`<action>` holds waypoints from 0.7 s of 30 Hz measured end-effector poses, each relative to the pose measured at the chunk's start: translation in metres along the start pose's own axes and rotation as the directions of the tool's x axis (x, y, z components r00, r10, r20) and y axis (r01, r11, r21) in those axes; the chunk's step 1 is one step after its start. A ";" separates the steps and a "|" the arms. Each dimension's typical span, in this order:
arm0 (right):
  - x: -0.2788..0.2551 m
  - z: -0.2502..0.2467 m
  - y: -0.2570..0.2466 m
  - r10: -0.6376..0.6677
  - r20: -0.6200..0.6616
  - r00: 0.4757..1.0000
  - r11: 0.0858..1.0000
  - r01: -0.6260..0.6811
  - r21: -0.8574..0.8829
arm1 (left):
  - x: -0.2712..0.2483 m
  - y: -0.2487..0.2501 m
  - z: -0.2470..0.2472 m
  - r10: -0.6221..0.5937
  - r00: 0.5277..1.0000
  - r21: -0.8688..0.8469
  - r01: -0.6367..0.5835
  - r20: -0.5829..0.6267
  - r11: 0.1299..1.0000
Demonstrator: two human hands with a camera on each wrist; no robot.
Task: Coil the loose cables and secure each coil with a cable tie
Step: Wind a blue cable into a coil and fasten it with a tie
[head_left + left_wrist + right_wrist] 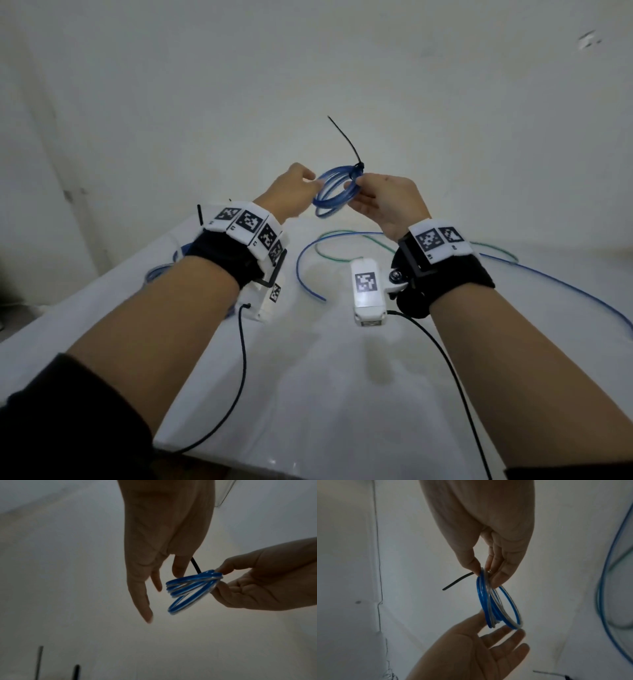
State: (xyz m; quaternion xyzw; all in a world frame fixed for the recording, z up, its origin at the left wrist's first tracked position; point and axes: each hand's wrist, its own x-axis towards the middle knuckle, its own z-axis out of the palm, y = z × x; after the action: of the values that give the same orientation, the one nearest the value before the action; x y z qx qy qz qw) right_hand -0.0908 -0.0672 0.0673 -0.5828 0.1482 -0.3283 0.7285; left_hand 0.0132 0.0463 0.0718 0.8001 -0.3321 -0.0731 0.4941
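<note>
A small coil of blue cable hangs in the air above the table's far side. A black cable tie is looped round the coil's right side, its tail pointing up. My right hand pinches the coil at the tie between thumb and fingers, seen in the right wrist view as right hand on coil. My left hand has straight, spread fingers beside the coil's left edge. In the left wrist view the left hand is next to the coil; contact is unclear.
On the white table lie a loose blue cable, a green cable and a long blue cable running off right. Another blue coil shows behind my left wrist. A bare wall stands close behind.
</note>
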 end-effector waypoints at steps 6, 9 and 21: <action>0.009 0.048 0.031 0.125 0.077 0.989 0.979 -0.136 0.151 | 0.003 -0.033 -0.049 -0.226 0.969 -0.179 0.240 0.095 0.954; 0.014 0.066 0.049 0.178 0.100 0.979 0.959 -0.195 0.208 | 0.005 -0.049 -0.065 -0.364 0.916 -0.279 0.398 0.166 0.874; 0.042 0.080 0.127 0.489 0.130 0.863 0.382 -0.077 -0.921 | 0.037 -0.099 -0.106 -0.351 0.925 -0.164 0.327 -0.146 0.931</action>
State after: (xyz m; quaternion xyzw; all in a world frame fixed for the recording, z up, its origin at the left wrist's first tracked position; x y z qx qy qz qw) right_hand 0.0271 -0.0208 -0.0242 -0.8933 0.2530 0.0540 0.3676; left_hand 0.1339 0.1312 0.0499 0.8132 -0.1385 -0.1105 0.5543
